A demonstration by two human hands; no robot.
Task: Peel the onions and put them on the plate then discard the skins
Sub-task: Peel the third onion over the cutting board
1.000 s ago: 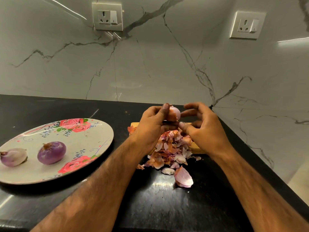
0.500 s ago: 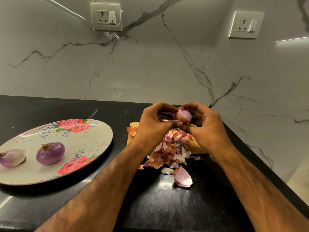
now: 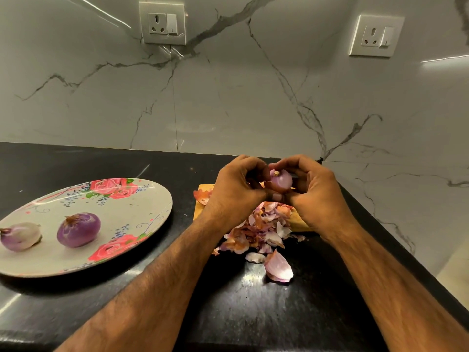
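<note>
grip: we pinch one onion (image 3: 280, 181) between left grip (image 3: 236, 191) and right grip (image 3: 318, 196), root tuft up, above the skins (image 3: 261, 229) | relation: plate (image 3: 152, 196) lies well apart to our left, two peeled onions (image 3: 78, 229) on it; left grip nearer | feel: onion round, glossy, likely slippery; skins papery, curled; worktop (image 3: 253, 301) polished black

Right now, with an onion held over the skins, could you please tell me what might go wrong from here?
The onion is held between the fingers of the left hand and right hand, so it could slip into the skin pile below.
Skins have spilled off the wooden board onto the black counter; loose pieces may be missed when discarding.
The peeled onions lie loose on the plate and might roll if it is nudged.
</note>
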